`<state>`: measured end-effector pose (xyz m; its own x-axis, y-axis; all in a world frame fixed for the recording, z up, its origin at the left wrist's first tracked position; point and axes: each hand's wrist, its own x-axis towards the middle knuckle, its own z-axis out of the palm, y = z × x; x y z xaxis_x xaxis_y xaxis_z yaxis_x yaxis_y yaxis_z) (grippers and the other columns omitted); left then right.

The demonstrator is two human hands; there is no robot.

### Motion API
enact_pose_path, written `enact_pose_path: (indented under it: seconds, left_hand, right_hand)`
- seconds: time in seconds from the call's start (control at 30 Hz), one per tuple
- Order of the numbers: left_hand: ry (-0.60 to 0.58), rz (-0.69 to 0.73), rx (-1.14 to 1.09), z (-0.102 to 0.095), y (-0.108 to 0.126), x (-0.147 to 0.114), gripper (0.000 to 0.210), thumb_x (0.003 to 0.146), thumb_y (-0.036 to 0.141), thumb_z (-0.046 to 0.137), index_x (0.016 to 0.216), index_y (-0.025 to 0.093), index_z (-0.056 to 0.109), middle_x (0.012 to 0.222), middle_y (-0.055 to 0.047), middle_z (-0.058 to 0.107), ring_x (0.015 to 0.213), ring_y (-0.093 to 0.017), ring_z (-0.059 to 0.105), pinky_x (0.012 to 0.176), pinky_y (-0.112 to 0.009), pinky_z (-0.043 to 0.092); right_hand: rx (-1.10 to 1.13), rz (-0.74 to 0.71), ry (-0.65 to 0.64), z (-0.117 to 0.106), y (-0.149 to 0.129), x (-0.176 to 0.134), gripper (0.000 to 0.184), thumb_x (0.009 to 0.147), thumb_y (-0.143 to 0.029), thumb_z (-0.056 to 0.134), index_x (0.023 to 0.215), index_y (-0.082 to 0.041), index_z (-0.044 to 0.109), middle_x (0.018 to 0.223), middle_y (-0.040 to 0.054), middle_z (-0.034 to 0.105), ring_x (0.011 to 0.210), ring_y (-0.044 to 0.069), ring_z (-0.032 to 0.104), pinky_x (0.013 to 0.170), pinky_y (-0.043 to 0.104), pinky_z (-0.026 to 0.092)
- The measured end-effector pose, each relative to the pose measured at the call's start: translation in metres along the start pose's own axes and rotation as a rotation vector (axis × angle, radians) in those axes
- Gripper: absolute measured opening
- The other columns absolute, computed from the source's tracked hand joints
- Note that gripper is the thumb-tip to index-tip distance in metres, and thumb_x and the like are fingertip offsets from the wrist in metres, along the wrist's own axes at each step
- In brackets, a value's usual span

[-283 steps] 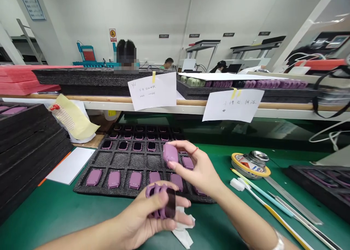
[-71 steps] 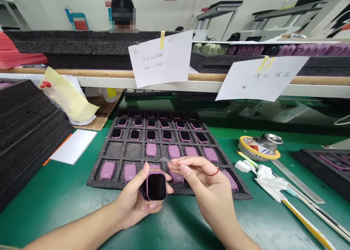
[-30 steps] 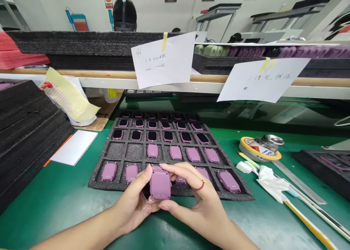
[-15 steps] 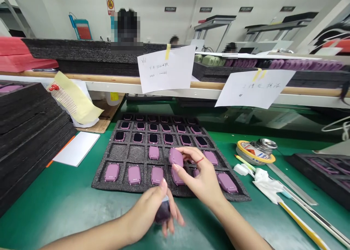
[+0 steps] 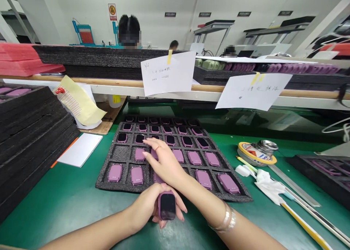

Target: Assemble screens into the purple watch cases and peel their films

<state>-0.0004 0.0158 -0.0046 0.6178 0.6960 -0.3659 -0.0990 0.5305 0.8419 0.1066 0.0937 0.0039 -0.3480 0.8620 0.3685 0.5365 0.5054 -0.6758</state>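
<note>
My left hand (image 5: 149,202) is closed around a purple watch case (image 5: 167,206), its dark screen facing up, in front of the foam tray. My right hand (image 5: 165,160) reaches across the black foam tray (image 5: 117,153) with thumb and fingers apart. Its thumb tip is at the right edge of a purple watch case (image 5: 139,154) lying back up in the fourth row. More cases, such as a purple watch case (image 5: 115,173), lie back up in the two near rows. Dark screens show in the rows farther back. My right hand and forearm hide part of the near rows.
Stacked black foam trays (image 5: 35,133) stand at left beside white paper (image 5: 80,149). At right lie a tape roll (image 5: 257,155), a metal ruler (image 5: 295,186), a white cloth (image 5: 269,186) and another tray (image 5: 325,177). A shelf (image 5: 205,91) crosses behind; people sit beyond it.
My right hand has moved left from the tray's middle, where it held a purple case. A case now lies in the previously bare second cell. My left hand has turned its case's screen into view.
</note>
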Motion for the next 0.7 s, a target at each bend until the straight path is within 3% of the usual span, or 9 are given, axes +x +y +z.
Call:
enact_pose_path:
  seconds: [0.1,0.17,0.2,0.3,0.4,0.57,0.7]
  left_hand:
    - [0.065,0.061,-0.198,0.001,0.006,-0.006,0.05,0.082,0.061,0.054,0.082,0.013,0.069,0.071,-0.007,0.069,0.039,-0.006,0.042,0.042,-0.021,0.022]
    - [0.11,0.097,-0.372,0.001,0.01,-0.007,0.044,0.081,0.058,0.065,0.085,0.014,0.069,0.07,-0.004,0.068,0.041,-0.005,0.043,0.043,-0.02,0.024]
    - [0.117,0.109,-0.438,0.001,0.01,-0.007,0.043,0.08,0.057,0.069,0.084,0.014,0.069,0.07,-0.004,0.067,0.041,-0.005,0.043,0.043,-0.019,0.024]
    - [0.093,0.118,-0.533,0.001,0.01,-0.004,0.05,0.077,0.061,0.073,0.076,0.01,0.068,0.07,-0.004,0.065,0.04,-0.002,0.039,0.039,-0.017,0.021]
    - [0.07,0.088,-0.589,0.001,0.007,-0.001,0.053,0.073,0.061,0.078,0.073,0.009,0.068,0.067,-0.004,0.064,0.04,-0.001,0.038,0.038,-0.015,0.02]
    - [0.026,0.068,-0.664,0.002,0.003,0.002,0.049,0.076,0.057,0.078,0.078,0.009,0.068,0.066,-0.002,0.063,0.04,-0.001,0.039,0.038,-0.013,0.019]
    - [0.016,0.072,-0.646,0.003,0.005,-0.001,0.047,0.078,0.055,0.077,0.079,0.009,0.07,0.066,-0.004,0.065,0.039,-0.001,0.04,0.039,-0.014,0.021]
  right_hand:
    - [0.163,-0.022,0.062,-0.032,-0.01,-0.026,0.021,0.101,-0.028,0.049,0.117,-0.024,0.063,0.117,0.0068,0.068,0.111,0.02,0.065,0.099,0.039,0.052]
    - [0.28,-0.122,0.065,-0.049,-0.016,-0.046,0.013,0.097,-0.035,0.058,0.105,-0.026,0.062,0.105,0.0047,0.069,0.101,0.02,0.066,0.09,0.035,0.055]
    - [0.306,-0.189,0.045,-0.053,-0.017,-0.056,0.019,0.09,-0.038,0.069,0.101,-0.025,0.061,0.105,0.0048,0.067,0.1,0.02,0.066,0.086,0.033,0.056]
    - [0.277,-0.281,-0.042,-0.055,-0.017,-0.075,0.037,0.074,-0.03,0.086,0.099,-0.024,0.059,0.118,0.0071,0.062,0.093,0.018,0.064,0.073,0.026,0.057]
    - [0.237,-0.268,-0.038,-0.048,-0.012,-0.08,0.02,0.083,-0.02,0.078,0.093,-0.023,0.06,0.118,0.0069,0.063,0.082,0.014,0.063,0.073,0.027,0.056]
    - [0.227,-0.27,0.101,-0.045,-0.013,-0.079,0.009,0.086,-0.017,0.07,0.083,-0.021,0.063,0.106,0.007,0.07,0.091,0.019,0.067,0.082,0.034,0.056]
    - [0.377,-0.114,0.304,-0.05,-0.014,-0.076,0.013,0.088,-0.018,0.068,0.076,-0.022,0.065,0.084,0.0042,0.071,0.082,0.018,0.069,0.074,0.03,0.058]
